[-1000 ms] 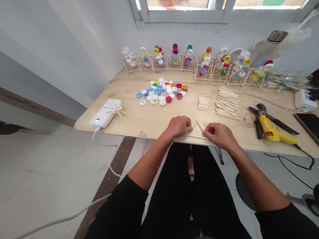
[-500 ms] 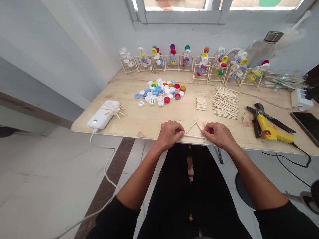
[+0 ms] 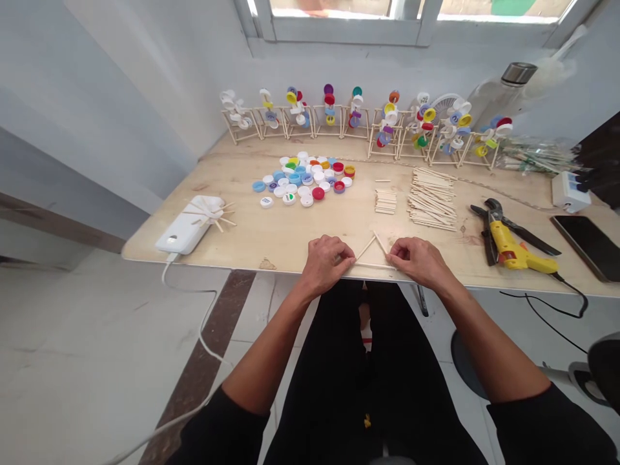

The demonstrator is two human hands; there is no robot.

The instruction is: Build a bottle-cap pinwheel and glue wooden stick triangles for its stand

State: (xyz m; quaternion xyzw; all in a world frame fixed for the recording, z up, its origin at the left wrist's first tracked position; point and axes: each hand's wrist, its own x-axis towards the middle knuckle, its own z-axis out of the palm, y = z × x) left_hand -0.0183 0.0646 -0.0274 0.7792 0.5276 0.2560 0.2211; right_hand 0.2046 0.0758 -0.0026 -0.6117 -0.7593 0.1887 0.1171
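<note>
Near the table's front edge, three thin wooden sticks form a triangle [image 3: 376, 265] with its tip pointing away from me. My left hand [image 3: 325, 261] pinches the triangle's left corner, thumb and fingers pressed together. At the right corner, my right hand [image 3: 417, 259] pinches the sticks the same way. Both hands rest low over the table, and their fingertips hide the two near corners. Beyond the triangle lie a small stack of short sticks [image 3: 386, 201] and a larger pile of long sticks [image 3: 432, 199].
Loose bottle caps [image 3: 306, 178] lie left of the sticks. A yellow glue gun [image 3: 518, 248], black-handled cutters [image 3: 535, 236] and a phone [image 3: 588, 245] are at right. A white power strip [image 3: 188, 226] with sticks on it sits left. Stick frames with cap wheels [image 3: 329, 119] line the back.
Both hands keep their hold on the triangle's corners, with hardly any movement. The whole view has shifted slightly, so the table things appear a little further left.
</note>
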